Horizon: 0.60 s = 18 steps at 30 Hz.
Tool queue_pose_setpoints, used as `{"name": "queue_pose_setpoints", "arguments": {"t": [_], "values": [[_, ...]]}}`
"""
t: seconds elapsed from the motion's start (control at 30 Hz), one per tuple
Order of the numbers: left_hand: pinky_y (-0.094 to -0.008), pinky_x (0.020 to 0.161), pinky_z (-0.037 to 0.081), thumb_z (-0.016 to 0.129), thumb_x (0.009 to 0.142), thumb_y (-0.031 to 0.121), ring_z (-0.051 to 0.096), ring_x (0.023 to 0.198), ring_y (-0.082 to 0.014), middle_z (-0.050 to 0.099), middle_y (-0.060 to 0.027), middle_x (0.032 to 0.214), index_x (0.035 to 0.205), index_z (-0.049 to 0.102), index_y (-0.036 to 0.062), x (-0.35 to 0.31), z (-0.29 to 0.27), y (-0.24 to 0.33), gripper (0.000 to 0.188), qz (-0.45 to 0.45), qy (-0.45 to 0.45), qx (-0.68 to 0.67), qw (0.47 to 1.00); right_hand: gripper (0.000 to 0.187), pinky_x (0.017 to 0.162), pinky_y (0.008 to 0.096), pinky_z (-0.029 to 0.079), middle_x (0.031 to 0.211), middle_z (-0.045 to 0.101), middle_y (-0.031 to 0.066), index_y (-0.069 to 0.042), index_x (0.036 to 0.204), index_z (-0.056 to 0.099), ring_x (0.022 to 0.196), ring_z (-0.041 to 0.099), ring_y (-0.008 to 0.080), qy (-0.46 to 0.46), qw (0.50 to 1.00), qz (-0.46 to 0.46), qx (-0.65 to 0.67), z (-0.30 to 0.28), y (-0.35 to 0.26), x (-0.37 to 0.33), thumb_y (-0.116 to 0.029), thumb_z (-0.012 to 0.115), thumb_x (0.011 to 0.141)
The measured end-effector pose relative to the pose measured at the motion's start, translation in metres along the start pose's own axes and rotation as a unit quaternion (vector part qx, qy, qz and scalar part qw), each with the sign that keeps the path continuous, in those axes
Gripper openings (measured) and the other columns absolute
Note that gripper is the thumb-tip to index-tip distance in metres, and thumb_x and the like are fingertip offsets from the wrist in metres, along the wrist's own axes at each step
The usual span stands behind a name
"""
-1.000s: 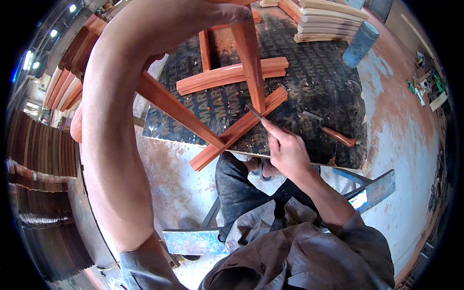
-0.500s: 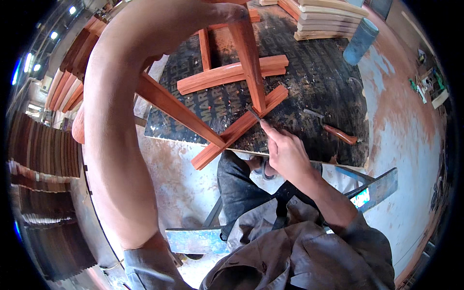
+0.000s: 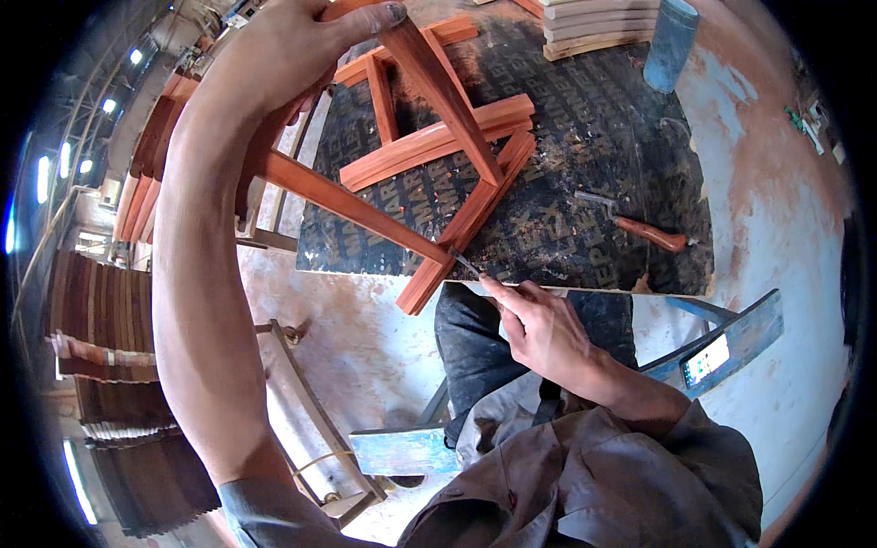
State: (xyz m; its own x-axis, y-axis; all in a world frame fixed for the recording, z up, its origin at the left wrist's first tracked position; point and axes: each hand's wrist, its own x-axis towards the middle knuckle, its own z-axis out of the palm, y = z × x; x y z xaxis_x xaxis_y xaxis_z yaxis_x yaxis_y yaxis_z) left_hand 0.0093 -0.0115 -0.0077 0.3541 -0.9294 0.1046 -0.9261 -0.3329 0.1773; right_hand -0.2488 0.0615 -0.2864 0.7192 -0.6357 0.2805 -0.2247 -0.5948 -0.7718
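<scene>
My left hand (image 3: 297, 50) is closed round the top of a reddish wooden frame (image 3: 356, 205), its thumb over one leg. Two legs of the frame slant down to a grooved bottom rail (image 3: 475, 215), which overhangs the near edge of the workbench. In my right hand (image 3: 548, 333) is a thin metal blade (image 3: 466, 263), index finger stretched along it. The blade's tip touches the joint where the nearer leg meets the rail; my fingers hide its other end. A hand tool with a wooden handle (image 3: 650, 234) and metal shank lies to the right on the bench.
Other reddish wooden pieces (image 3: 438, 144) lie on the black printed board (image 3: 585, 119) beyond the frame. A blue cylinder (image 3: 671, 46) and stacked pale slats (image 3: 598, 29) stand at the back. Dark wood stacks (image 3: 100, 301) line the left. A phone (image 3: 705, 362) rests on a blue plank.
The blade in my right hand has moved from the farther leg's joint to the nearer leg's joint. My left hand still holds the frame, and the whole view has shifted a little.
</scene>
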Motion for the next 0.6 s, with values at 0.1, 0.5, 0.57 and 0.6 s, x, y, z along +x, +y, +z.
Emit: {"name": "queue_pose_setpoints", "arguments": {"t": [0.1,0.5,0.57,0.6], "values": [[-0.0281,0.059,0.051,0.074,0.093,0.057,0.063,0.062,-0.0107,0.062,-0.0023,0.067,0.111,0.072,-0.0016,-0.005,-0.004,-0.003,0.061,0.098,-0.044,-0.032,0.994,0.051,0.068,0.0479,0.054,0.087,0.064,0.0188,-0.008,0.143,0.061,0.074,0.066,0.0369,-0.025,0.999,0.030,0.011,0.003,0.005,0.000,-0.004,0.065,0.093],[-0.0270,0.054,0.059,0.075,0.095,0.031,0.067,0.059,-0.0135,0.069,-0.0095,0.080,0.151,0.044,-0.0092,-0.029,-0.003,-0.026,0.076,0.062,-0.021,-0.169,0.983,0.052,0.063,0.0463,0.056,0.093,0.064,0.0199,-0.005,0.142,0.061,0.071,0.066,0.0365,-0.070,0.996,0.048,0.020,-0.004,0.011,0.018,-0.003,0.067,0.090],[-0.0268,0.053,0.060,0.075,0.095,0.032,0.068,0.059,-0.0128,0.070,-0.0109,0.083,0.150,0.045,-0.0095,-0.030,-0.002,-0.027,0.075,0.078,-0.019,-0.151,0.985,0.054,0.062,0.0466,0.056,0.092,0.064,0.0197,-0.004,0.142,0.060,0.070,0.066,0.0363,-0.064,0.997,0.042,0.024,-0.003,0.014,0.017,-0.002,0.067,0.089],[-0.0265,0.053,0.061,0.076,0.095,0.033,0.069,0.060,-0.0124,0.071,-0.0111,0.085,0.148,0.047,-0.0098,-0.031,-0.001,-0.029,0.074,0.074,-0.002,-0.138,0.988,0.054,0.062,0.0467,0.056,0.091,0.064,0.0196,-0.004,0.143,0.060,0.069,0.066,0.0362,-0.061,0.997,0.040,0.025,-0.003,0.015,0.016,-0.002,0.067,0.089]]}}
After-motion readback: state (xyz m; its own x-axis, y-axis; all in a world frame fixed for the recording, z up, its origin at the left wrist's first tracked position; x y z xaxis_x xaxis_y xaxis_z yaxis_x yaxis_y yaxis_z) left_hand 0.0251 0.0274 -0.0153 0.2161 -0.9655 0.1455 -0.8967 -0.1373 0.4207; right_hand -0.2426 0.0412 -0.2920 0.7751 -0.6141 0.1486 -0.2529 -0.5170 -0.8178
